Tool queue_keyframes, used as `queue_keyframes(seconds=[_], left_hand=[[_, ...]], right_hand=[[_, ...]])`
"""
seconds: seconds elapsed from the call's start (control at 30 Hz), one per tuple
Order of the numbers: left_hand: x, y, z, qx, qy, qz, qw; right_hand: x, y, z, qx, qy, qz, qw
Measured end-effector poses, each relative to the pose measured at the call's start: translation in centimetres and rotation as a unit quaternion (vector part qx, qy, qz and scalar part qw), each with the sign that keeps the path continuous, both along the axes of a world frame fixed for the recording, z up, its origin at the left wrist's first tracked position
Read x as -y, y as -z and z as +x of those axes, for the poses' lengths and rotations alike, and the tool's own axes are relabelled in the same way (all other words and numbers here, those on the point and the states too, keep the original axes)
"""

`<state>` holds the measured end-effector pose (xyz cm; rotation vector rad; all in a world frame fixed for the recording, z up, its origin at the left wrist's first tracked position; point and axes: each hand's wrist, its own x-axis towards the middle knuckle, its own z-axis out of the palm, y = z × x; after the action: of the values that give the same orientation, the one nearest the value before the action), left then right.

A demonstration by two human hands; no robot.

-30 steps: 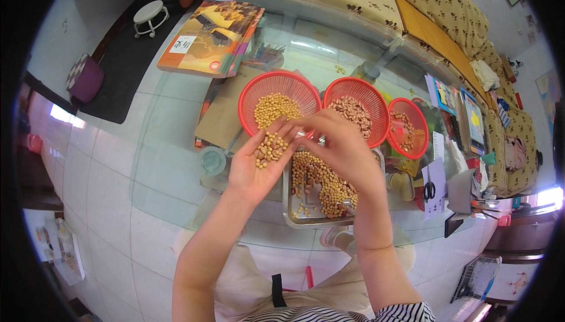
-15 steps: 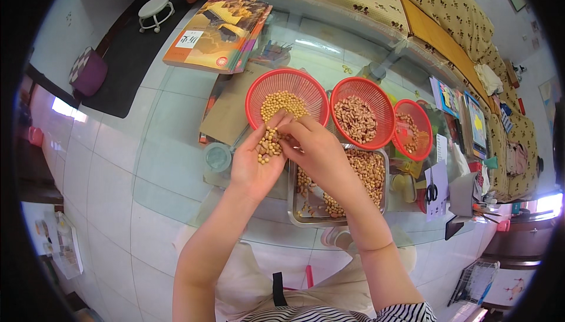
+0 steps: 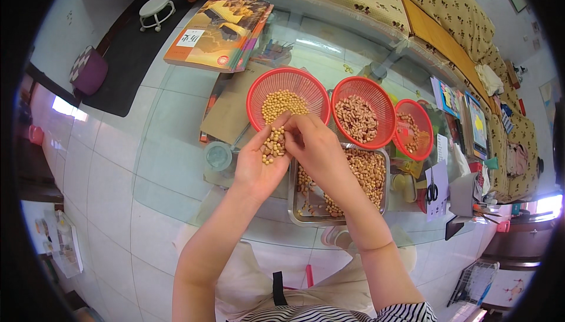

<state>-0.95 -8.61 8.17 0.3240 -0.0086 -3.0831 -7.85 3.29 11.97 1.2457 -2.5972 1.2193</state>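
My left hand (image 3: 254, 176) is cupped palm up, holding a small heap of yellow soybeans mixed with mottled pinkish-brown beans (image 3: 273, 145). Against that heap my right hand (image 3: 319, 152) is closed in a pinch; its fingertips are partly hidden, so what lies between them cannot be made out. Just beyond both hands stands a red plastic basket (image 3: 316, 95) with soybeans (image 3: 283, 104) in it. To its right, a second red basket (image 3: 381, 109) contains pinkish mottled beans (image 3: 355, 119). Under my right forearm is a metal tray (image 3: 316, 205) of mixed beans.
A smaller red basket (image 3: 421, 115) with some beans sits further right, near black-handled scissors (image 3: 432, 192). Thick books (image 3: 203, 48) are stacked at the far left of the glass table (image 3: 170, 145). A clear round container (image 3: 218, 156) stands left of my left hand.
My left hand has shifted slightly right. The right fingers have drawn closer together over the heap, and more of the beans in the palm now show.
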Motion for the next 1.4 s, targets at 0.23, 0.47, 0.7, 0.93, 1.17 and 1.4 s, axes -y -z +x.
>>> queue_keyframes(seconds=[0.23, 0.47, 0.7, 0.93, 1.17, 1.4], left_hand=[[-0.1, 0.3, -0.1, 0.004, -0.008, 0.017, 1.000], [-0.3, 0.4, -0.1, -0.004, -0.007, 0.010, 1.000], [-0.5, 0.5, 0.0, 0.009, -0.018, -0.003, 1.000], [-0.3, 0.0, -0.1, 0.024, -0.030, 0.010, 0.999], [0.8, -0.2, -0.2, 0.027, -0.052, 0.033, 0.998], [1.0, -0.2, -0.1, 0.020, -0.060, 0.035, 0.997]], right_hand=[[-0.1, 0.0, 0.0, 0.001, 0.004, 0.010, 1.000], [-0.3, -0.1, 0.0, 0.010, 0.014, 0.021, 1.000], [-0.4, -0.4, 0.1, 0.006, 0.006, 0.035, 0.999], [-0.3, -0.4, -0.5, 0.039, 0.020, -0.028, 0.999], [-1.1, -0.9, -1.5, -0.019, 0.087, -0.035, 0.995], [-1.2, -0.7, -1.7, -0.044, 0.082, -0.036, 0.995]])
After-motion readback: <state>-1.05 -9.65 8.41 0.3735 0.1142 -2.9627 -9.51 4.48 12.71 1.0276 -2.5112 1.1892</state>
